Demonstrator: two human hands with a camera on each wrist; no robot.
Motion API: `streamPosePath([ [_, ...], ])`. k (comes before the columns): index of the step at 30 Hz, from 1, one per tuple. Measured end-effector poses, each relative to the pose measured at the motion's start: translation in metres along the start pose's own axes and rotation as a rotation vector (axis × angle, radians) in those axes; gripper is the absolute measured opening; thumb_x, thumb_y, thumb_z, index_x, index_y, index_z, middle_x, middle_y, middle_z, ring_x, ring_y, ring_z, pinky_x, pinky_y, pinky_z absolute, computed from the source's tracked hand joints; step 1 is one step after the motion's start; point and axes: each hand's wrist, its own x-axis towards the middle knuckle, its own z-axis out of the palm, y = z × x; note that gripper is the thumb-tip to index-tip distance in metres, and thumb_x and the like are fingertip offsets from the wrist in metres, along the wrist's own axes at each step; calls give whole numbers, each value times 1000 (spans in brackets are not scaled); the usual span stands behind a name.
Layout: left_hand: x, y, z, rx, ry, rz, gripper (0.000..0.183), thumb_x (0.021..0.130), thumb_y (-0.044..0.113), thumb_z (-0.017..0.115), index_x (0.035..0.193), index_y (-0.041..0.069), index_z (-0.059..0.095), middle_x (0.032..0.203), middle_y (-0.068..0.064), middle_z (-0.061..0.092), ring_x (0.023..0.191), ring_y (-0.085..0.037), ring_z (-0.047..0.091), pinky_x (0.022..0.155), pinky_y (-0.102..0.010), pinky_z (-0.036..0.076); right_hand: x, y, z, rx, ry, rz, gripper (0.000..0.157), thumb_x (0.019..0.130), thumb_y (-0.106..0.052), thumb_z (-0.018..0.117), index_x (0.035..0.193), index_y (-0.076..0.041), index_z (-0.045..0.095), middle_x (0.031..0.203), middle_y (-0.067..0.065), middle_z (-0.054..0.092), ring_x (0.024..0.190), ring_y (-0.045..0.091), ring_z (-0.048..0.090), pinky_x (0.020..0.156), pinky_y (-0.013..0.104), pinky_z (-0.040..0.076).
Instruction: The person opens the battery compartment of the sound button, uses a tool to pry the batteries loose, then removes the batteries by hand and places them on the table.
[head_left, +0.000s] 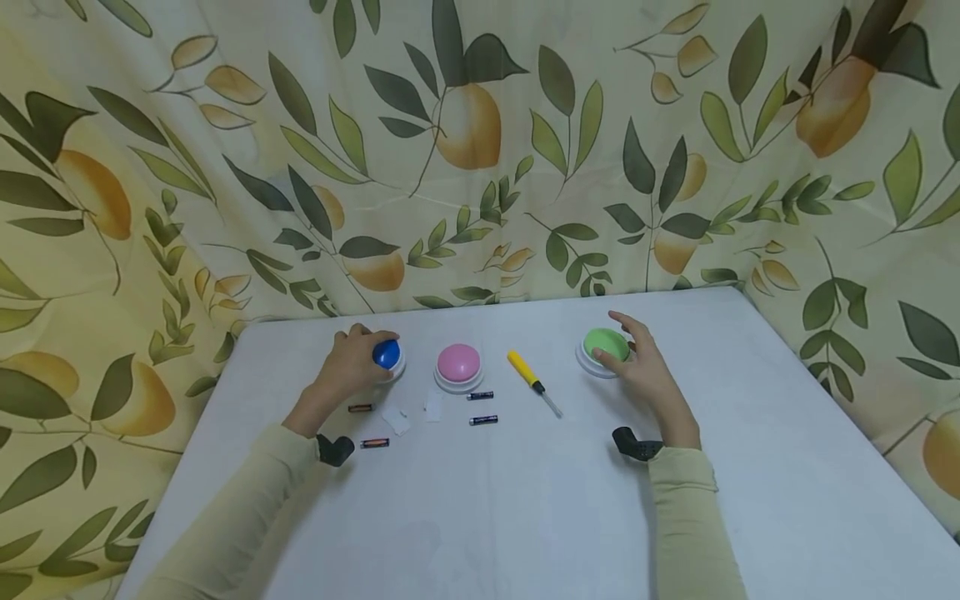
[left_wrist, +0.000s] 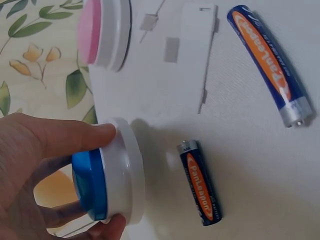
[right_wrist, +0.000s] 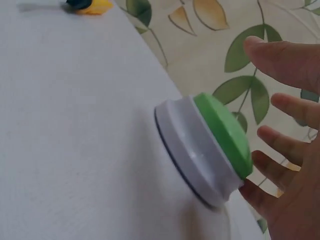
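Observation:
My left hand (head_left: 347, 364) grips a round push button with a blue dome (head_left: 386, 353) and white base. In the left wrist view its thumb and fingertips press the sides of the white base (left_wrist: 122, 175). My right hand (head_left: 647, 367) is spread around a push button with a green dome (head_left: 606, 342). In the right wrist view its fingers are apart, the lowest fingertip right at the rim of the white base (right_wrist: 192, 145). A third push button, with a pink dome (head_left: 459, 363), sits to the right of the blue one.
A yellow-handled screwdriver (head_left: 525, 368) lies between the pink and green buttons. Two AAA batteries (head_left: 483, 420) lie below the pink button, two more (head_left: 375, 443) beside the left wrist. Small white battery covers (head_left: 433, 407) lie between them. A patterned curtain (head_left: 480, 208) hangs behind the white table (head_left: 525, 517).

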Motion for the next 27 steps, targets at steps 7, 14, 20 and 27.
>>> streamPosePath([
  [7, 0, -6, 5, -18, -11, -24, 67, 86, 23, 83, 148, 20, 59, 143, -28, 50, 128, -51, 47, 99, -67, 54, 0, 8, 5, -5, -26, 71, 90, 98, -36, 72, 168, -20, 18, 172, 25, 15, 159, 50, 14, 127, 69, 14],
  [14, -2, -9, 8, -37, 4, -27, 67, 85, 22, 84, 147, 19, 59, 143, -28, 50, 128, -51, 47, 97, -67, 54, 3, 10, 9, -32, -40, 40, 88, 97, -31, 73, 166, -11, 22, 171, 28, 18, 158, 51, 16, 127, 68, 16],
  [20, -2, -8, 13, -41, -1, -37, 67, 86, 22, 82, 149, 18, 58, 145, -28, 50, 130, -53, 47, 98, -68, 54, 5, 14, 12, -79, -38, 54, 84, 96, -23, 74, 164, -6, 26, 168, 28, 23, 156, 51, 22, 126, 67, 20],
  [27, -3, -7, 18, -49, 4, -40, 66, 90, 21, 79, 151, 16, 55, 151, -29, 49, 132, -54, 47, 99, -68, 53, 4, 18, 16, -116, -5, 61, 81, 95, -21, 75, 161, -5, 32, 166, 29, 29, 154, 52, 27, 124, 68, 24],
])
